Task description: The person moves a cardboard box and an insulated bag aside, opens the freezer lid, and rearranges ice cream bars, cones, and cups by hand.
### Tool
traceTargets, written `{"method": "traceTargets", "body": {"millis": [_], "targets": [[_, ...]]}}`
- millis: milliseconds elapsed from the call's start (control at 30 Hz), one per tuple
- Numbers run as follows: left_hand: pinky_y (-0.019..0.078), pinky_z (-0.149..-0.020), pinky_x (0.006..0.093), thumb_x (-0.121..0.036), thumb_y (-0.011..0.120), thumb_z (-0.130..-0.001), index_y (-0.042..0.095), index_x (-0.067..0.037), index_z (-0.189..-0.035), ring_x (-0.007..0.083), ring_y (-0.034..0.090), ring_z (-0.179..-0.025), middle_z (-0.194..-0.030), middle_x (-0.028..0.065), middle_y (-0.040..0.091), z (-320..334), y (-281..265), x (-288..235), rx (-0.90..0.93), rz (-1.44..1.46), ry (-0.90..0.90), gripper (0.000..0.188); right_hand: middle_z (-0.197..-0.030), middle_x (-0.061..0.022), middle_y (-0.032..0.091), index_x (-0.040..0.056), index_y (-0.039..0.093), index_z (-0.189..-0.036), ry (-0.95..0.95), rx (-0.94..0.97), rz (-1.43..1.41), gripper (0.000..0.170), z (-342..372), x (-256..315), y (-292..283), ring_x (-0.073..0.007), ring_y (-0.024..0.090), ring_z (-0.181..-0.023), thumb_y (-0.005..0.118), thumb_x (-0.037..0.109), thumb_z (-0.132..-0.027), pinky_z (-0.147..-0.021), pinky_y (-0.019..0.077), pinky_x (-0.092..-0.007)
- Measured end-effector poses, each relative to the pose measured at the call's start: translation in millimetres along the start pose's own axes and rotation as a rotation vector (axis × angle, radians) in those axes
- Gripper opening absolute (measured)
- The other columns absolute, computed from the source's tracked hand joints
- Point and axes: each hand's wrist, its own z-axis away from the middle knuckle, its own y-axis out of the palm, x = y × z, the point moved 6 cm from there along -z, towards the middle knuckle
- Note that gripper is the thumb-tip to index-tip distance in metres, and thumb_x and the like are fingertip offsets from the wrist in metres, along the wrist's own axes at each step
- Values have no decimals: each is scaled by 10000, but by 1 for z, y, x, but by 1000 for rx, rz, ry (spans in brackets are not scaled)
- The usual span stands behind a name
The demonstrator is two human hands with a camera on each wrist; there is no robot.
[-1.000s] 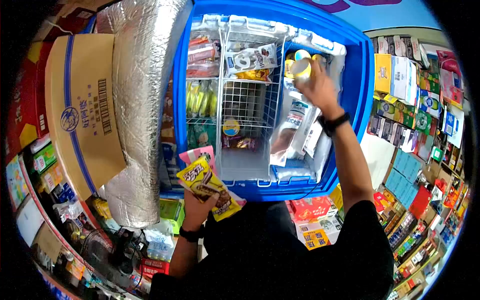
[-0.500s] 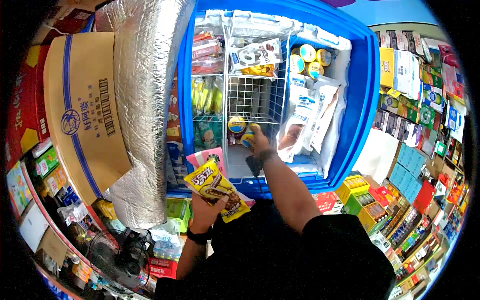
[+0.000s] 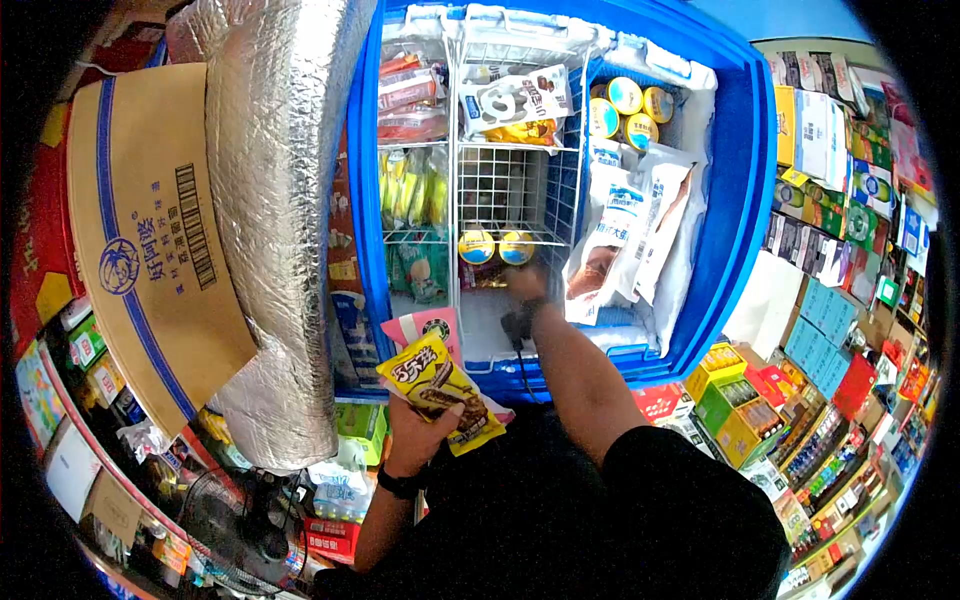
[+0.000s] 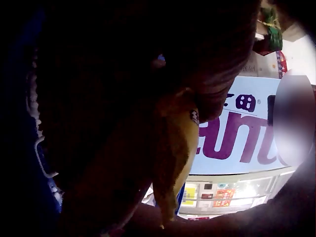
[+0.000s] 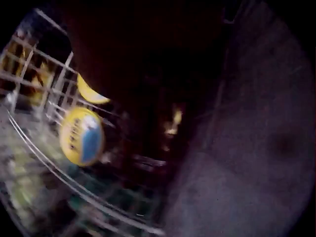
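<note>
My left hand (image 3: 425,437) holds a yellow ice-cream packet (image 3: 440,385) with its thumb across the front, at the freezer's near edge. Behind it lies a pink packet (image 3: 408,327) in the same grip. In the left wrist view, the dark hand overlaps the yellow packet (image 4: 175,143). My right hand (image 3: 526,287) is blurred, low in the middle wire compartment. Close by its fingers, two round tubs with yellow-rimmed lids, a left tub (image 3: 477,247) and a right tub (image 3: 516,247), sit side by side. Its fingers are too dark in the right wrist view to show their pose.
A blue chest freezer (image 3: 742,200) with frosted walls surrounds the wire baskets (image 3: 505,185). On its right side are several more tubs (image 3: 626,96) and long white packs (image 3: 620,230). A silver foil cover (image 3: 280,200) and a cardboard box (image 3: 150,240) stand left.
My right hand went from the right-hand tubs to the middle compartment with a tub, which now stands beside another tub there. The left hand keeps its packets.
</note>
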Motion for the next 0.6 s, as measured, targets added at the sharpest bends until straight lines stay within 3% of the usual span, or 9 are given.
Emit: {"method": "traceTargets", "body": {"millis": [67, 133, 167, 233, 333, 433, 467, 567, 600], "targets": [[591, -937, 394, -81, 844, -782, 525, 8, -1317, 240, 712, -1060, -1174, 132, 689, -5, -4, 3, 20, 15, -15, 629, -1300, -264, 660, 153, 658, -1328, -60, 30, 282, 476, -5, 2, 11, -394, 670, -1161, 663, 429, -941, -979, 535, -527], [588, -941, 397, -89, 846, -780, 534, 8, -1315, 238, 709, -1064, -1170, 126, 692, -5, -6, 2, 34, 17, -40, 628, -1301, -259, 664, 125, 663, -1323, -88, 57, 289, 487, -3, 6, 18, -391, 667, -1181, 688, 406, -927, -997, 530, -519], [587, -943, 398, -94, 848, -778, 538, 8, -1315, 237, 708, -1066, -1169, 123, 693, -6, -8, 2, 43, 18, -54, 627, -1302, -255, 665, 111, 664, -1319, -29, 73, 362, 492, -2, 3, 21, -390, 667, -1183, 695, 400, -922, -998, 531, -512], [586, -941, 384, -68, 837, -788, 532, 7, -1316, 223, 705, -1070, -1178, 119, 690, -9, -11, 5, 58, 35, -54, 615, -1304, -248, 668, 82, 666, -1311, 91, 114, 510, 503, 26, 57, -19, -387, 668, -1186, 710, 387, -913, -999, 534, -497], [572, -956, 370, -53, 820, -813, 537, -2, -1329, 205, 695, -1078, -1199, 107, 689, -11, -6, 6, 103, 106, -91, 591, -1305, -218, 679, 67, 683, -1282, 228, 55, 431, 451, 19, 54, -14, -374, 675, -1182, 686, 347, -929, -990, 545, -467], [559, -981, 374, -40, 800, -828, 527, -17, -1360, 201, 684, -1097, -1194, 91, 687, -17, 3, 6, 111, 264, -131, 599, -1290, -188, 700, 90, 723, -1219, 141, 26, 341, 325, 9, 55, -26, -369, 695, -1151, 573, 247, -977, -965, 558, -473], [556, -993, 381, -45, 786, -833, 507, -32, -1390, 205, 681, -1109, -1197, 88, 679, -20, 1, 16, 142, 257, -148, 623, -1277, -184, 708, 96, 734, -1202, 10, -34, 357, 317, 14, 66, -32, -367, 703, -1139, 547, 230, -985, -956, 561, -476], [560, -993, 384, -61, 784, -828, 488, -36, -1406, 219, 687, -1100, -1203, 95, 670, -22, 4, 20, 130, 402, -235, 650, -1194, -173, 747, 116, 771, -1153, -177, 14, 573, 330, 22, 76, -30, -349, 736, -1077, 498, 225, -1000, -908, 579, -487], [570, -981, 395, -85, 781, -827, 484, -38, -1402, 236, 686, -1095, -1226, 105, 656, -22, 6, 20, 146, 430, -232, 649, -1173, -171, 754, 116, 774, -1143, -153, 138, 619, 327, 27, 87, -32, -345, 742, -1061, 504, 227, -996, -899, 583, -489]]}}
